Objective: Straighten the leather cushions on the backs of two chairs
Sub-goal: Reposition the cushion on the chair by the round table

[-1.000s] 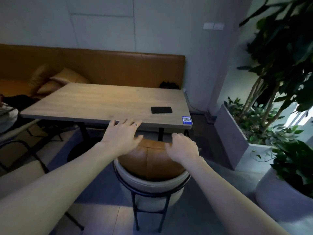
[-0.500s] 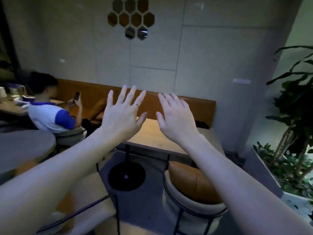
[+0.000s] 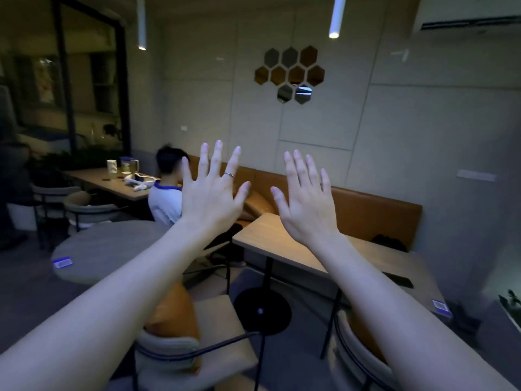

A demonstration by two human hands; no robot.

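Observation:
My left hand (image 3: 213, 191) and my right hand (image 3: 306, 196) are raised in front of me at chest height, fingers spread, holding nothing. A ring sits on my left hand. Low at centre-left a chair (image 3: 217, 331) carries a tan leather cushion (image 3: 172, 314) against its back, partly hidden by my left forearm. Low at right a second chair (image 3: 349, 354) shows only its curved back; a sliver of its tan cushion (image 3: 363, 340) peeks out beside my right forearm. Both hands are well above and apart from the cushions.
A rectangular wooden table (image 3: 296, 249) with a dark phone (image 3: 400, 279) stands ahead, with its black round base (image 3: 262, 309) beneath it. A round grey table (image 3: 104, 249) lies left. An orange bench (image 3: 366, 207) runs along the wall. A seated person (image 3: 166, 193) is at a far table.
My hands left the right chair's cushion and rose, fingers spreading. The view swung up and to the left, bringing the left chair and the round table into sight.

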